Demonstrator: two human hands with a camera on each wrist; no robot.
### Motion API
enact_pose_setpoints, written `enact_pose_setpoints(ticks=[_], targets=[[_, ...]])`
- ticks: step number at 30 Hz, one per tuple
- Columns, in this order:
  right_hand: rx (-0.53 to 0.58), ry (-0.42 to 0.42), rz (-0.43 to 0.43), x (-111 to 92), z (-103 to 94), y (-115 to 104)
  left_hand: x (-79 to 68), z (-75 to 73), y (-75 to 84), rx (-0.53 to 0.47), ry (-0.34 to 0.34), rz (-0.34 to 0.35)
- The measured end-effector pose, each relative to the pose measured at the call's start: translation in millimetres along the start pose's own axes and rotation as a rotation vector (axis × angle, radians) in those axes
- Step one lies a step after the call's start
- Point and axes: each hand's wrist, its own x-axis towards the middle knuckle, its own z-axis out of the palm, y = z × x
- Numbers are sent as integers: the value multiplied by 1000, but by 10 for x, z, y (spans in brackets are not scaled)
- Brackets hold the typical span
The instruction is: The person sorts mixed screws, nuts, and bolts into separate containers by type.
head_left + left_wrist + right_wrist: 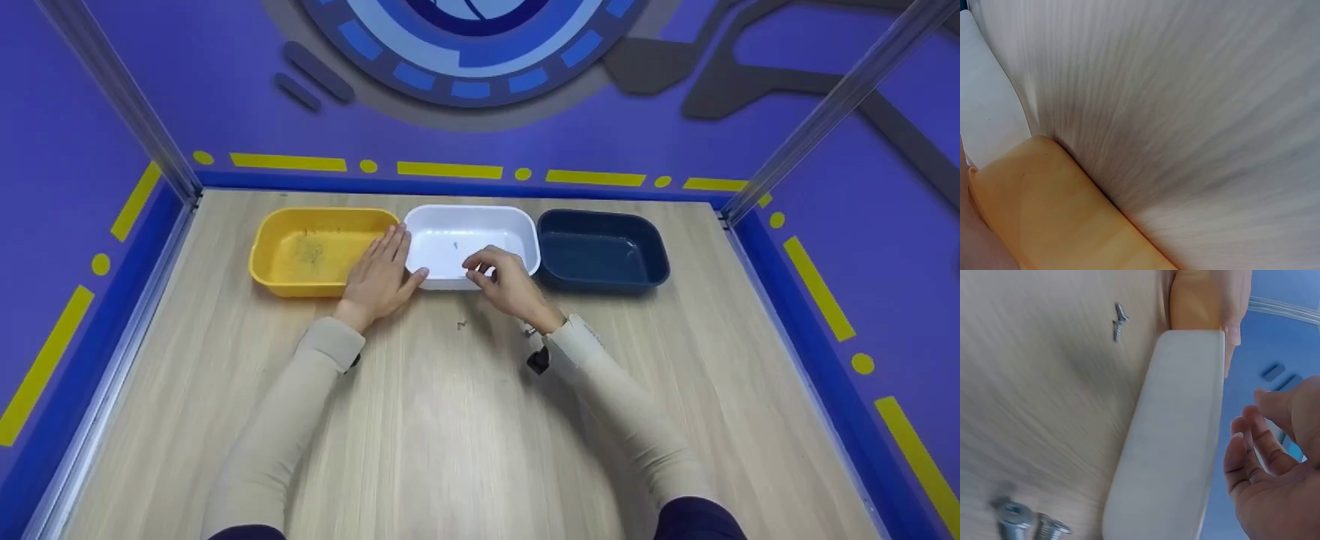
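My left hand (381,279) rests with straight fingers over the right end of the yellow bin (300,289), its thumb at the white bin's near left corner. Above the front rim of the white bin (450,285) hovers my right hand (510,283). In the right wrist view its fingers (1264,444) are loosely bent, with the thumb apart from them and nothing visible in between. A small dark piece (455,245) lies on the white bin's floor. Two small screws (1119,320) lie on the table before the white bin. Nearer my right wrist are larger bolts (1014,517).
To the right of the white bin, touching it, stands a dark navy bin (604,286). Small dark bits (311,251) lie in the yellow bin. All three bins form a row on the wooden table (450,450), near the purple back wall (225,112).
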Motion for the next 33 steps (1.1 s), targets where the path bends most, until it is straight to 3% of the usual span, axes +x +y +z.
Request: enact_pose_setpoints(ticks=[16, 33], targets=[[64, 2, -9, -239, 125, 54, -8, -6, -5, 11, 4, 0], [36, -137, 97, -404, 328, 98, -14, -13, -10, 2, -22, -9]])
